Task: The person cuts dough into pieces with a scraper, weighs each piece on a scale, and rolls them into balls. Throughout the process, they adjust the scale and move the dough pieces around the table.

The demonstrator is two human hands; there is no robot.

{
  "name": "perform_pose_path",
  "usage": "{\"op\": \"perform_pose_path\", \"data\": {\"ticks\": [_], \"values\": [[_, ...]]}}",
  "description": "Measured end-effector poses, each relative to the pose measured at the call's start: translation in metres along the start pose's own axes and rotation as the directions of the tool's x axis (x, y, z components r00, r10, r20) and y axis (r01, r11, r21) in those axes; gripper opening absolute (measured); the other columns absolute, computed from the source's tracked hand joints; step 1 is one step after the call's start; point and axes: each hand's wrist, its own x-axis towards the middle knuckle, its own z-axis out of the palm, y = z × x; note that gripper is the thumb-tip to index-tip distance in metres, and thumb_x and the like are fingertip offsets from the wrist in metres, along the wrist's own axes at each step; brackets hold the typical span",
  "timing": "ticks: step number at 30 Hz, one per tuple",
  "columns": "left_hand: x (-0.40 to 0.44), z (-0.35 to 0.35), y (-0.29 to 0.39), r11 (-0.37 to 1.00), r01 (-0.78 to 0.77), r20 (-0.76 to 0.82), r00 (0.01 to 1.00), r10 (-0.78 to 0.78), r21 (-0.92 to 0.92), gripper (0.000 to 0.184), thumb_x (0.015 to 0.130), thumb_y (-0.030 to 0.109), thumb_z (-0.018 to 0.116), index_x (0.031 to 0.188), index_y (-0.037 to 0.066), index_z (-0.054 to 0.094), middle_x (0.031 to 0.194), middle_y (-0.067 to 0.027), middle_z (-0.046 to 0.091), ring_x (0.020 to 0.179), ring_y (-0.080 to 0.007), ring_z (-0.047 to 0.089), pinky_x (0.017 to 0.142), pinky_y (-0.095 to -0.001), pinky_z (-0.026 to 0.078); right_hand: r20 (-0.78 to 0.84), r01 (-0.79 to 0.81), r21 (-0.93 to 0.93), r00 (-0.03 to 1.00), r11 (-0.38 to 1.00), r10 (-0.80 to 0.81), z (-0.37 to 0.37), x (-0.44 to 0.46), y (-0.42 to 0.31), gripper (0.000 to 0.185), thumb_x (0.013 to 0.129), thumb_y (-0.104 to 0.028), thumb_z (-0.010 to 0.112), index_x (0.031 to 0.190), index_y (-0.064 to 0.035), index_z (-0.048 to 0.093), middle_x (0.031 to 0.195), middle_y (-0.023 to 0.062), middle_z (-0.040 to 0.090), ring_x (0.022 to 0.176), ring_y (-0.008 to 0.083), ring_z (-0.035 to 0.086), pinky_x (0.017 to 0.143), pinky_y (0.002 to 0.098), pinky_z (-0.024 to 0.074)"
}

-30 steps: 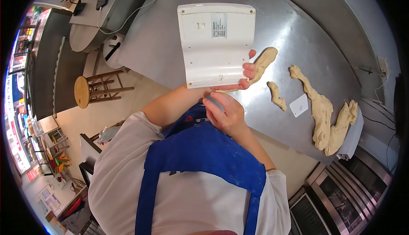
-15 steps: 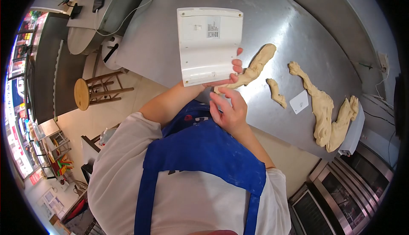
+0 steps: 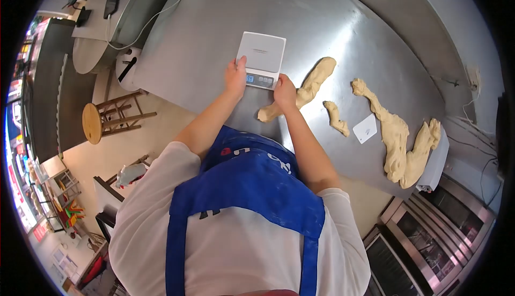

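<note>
A white kitchen scale (image 3: pixel 262 54) with a lit blue display is level at the metal table, its platform facing up. My left hand (image 3: pixel 235 77) grips its left edge, thumb on top. At its lower right corner, my right hand (image 3: pixel 284 89) holds the edge with curled fingers. Just right of that hand, partly behind it, lies a long dough roll (image 3: pixel 317 79). Farther right are a small dough strip (image 3: pixel 336 119), a white dough scraper (image 3: pixel 365 128) and a large branching piece of dough (image 3: pixel 394 135). Whether the scale touches the table I cannot tell.
The steel table (image 3: pixel 198 49) spreads ahead of me. A wooden stool (image 3: pixel 92 123) stands at the left, near a white cable (image 3: pixel 155 16). A pale box-shaped object (image 3: pixel 435 162) sits by the dough at the right edge, above ovens (image 3: pixel 429 231).
The scale was held up with its underside showing; now it is turned upright and lower, farther forward. My right hand, formerly free with fingers spread, has taken hold of its corner.
</note>
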Motion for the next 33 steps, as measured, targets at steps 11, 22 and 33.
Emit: {"op": "perform_pose_path", "data": {"ticks": [11, 22, 33], "values": [[-0.001, -0.025, -0.025, 0.621, -0.201, 0.075, 0.972, 0.224, 0.758, 0.068, 0.081, 0.043, 0.06, 0.135, 0.006, 0.043, 0.139, -0.0175, 0.035, 0.126, -0.0356, 0.033, 0.105, -0.0408, 0.03, 0.021, 0.109, -0.081, 0.994, 0.991, -0.107, -0.037, -0.015, 0.012, 0.038, 0.085, -0.015, 0.053, 0.12, 0.0021, 0.054, 0.107, 0.0193, 0.058, 0.093, 0.0312, 0.058, 0.083, 0.0382, 0.0473], [-0.052, -0.084, -0.036, 0.399, -0.488, 0.39, 0.869, 0.304, 0.776, 0.057, 0.075, 0.02, 0.069, 0.127, 0.006, 0.051, 0.135, -0.0179, 0.039, 0.122, -0.0353, 0.038, 0.103, -0.0411, 0.035, -0.027, 0.138, -0.161, 0.989, 0.977, -0.144, -0.066, -0.101, 0.05, 0.022, 0.083, -0.01, 0.058, 0.103, -0.0011, 0.061, 0.093, 0.0133, 0.061, 0.078, 0.0251, 0.061, 0.071, 0.0357, 0.0491], [-0.062, -0.09, -0.016, 0.158, -0.573, 0.547, 0.818, 0.179, 0.804, 0.067, 0.072, 0.022, 0.07, 0.133, 0.008, 0.045, 0.14, -0.0178, 0.034, 0.128, -0.0347, 0.035, 0.103, -0.0429, 0.036, -0.012, 0.26, -0.169, 0.964, 0.951, -0.265, -0.054, -0.062, 0.022, 0.028, 0.084, -0.013, 0.058, 0.109, -0.0006, 0.059, 0.095, 0.0154, 0.061, 0.08, 0.0272, 0.06, 0.074, 0.0376, 0.0483]]}}
